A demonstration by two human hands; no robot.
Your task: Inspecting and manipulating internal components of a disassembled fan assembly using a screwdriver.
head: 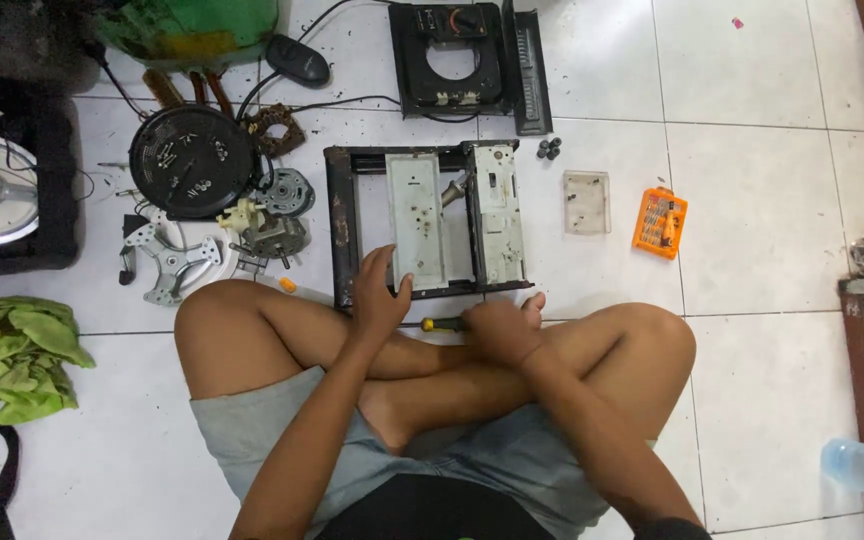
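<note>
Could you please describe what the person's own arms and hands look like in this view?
Both arms are bare down to the hands: no sleeves reach the forearms, and no gloves, watch or rings show. The left hand and right hand are uncovered. A dark top's edge shows by the right arm at the bottom.

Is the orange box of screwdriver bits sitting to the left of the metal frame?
No, the orange bit box lies on the tiled floor to the right of the metal frame, beyond a small clear plastic lid.

Grey denim shorts [512,455], black top [432,510]
</note>
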